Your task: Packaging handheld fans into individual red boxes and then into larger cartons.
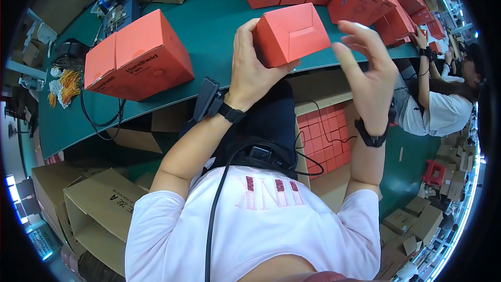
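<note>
Above the green tabletop (209,26), right of the two closed orange cardboard cartons (136,57): small orange cardboard box (287,34), clamped in left hand (250,70); right hand (368,70) open, apart beside it; best kept steady while flaps are pressed square.

matt cardboard box (288,34), smooth green table (209,21)

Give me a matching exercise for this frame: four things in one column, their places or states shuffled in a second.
Things:
1. left hand
2. right hand
3. closed red box
4. open brown carton

Places or states:
A. on the floor, lower left
B. open, fingers spread, beside the small box
C. lying on the green table
D. gripping the small red box

Pairs: 1-D, 2-B, 3-C, 4-A
</note>
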`<state>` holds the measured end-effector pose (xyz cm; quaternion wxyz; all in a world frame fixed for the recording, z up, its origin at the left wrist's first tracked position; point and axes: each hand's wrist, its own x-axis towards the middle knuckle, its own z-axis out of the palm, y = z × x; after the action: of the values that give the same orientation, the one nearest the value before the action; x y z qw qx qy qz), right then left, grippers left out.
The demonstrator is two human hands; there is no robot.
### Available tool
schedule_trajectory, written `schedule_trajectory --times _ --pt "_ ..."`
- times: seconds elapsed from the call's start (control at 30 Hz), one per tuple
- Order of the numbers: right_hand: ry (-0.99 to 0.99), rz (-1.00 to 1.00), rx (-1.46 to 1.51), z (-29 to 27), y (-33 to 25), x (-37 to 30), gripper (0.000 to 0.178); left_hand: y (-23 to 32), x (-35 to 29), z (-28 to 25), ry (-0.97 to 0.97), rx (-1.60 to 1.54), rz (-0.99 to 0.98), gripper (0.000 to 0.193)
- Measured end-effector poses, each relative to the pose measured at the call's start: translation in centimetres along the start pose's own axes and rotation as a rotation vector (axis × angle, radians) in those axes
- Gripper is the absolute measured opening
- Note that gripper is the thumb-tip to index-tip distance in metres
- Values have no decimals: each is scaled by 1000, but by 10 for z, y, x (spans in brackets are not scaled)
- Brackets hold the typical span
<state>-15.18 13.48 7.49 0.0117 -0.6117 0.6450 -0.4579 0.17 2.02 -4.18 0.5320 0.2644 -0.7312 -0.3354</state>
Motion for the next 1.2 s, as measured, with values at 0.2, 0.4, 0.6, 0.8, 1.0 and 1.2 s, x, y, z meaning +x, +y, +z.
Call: schedule_trajectory --times 0.2,0.4,0.6,0.8,1.0,1.2 --pt "-111 -29 -233 22 -9 20 23 2 -1 11 62 -120 -53 87" --pt "-172 134 -272 27 -13 39 39 2 3 17 100 23 36 83" --pt "-303 443 119 24 -1 58 41 6 8 20 128 51 -13 81" --pt "-378 350 351 2 -7 56 15 4 21 13 76 -62 -61 97" --pt "-556 89 -103 -4 -12 52 28 25 45 -18 -136 323 496 64" --pt "-569 -324 -379 0 -10 58 25 49 66 -42 -293 405 363 43"
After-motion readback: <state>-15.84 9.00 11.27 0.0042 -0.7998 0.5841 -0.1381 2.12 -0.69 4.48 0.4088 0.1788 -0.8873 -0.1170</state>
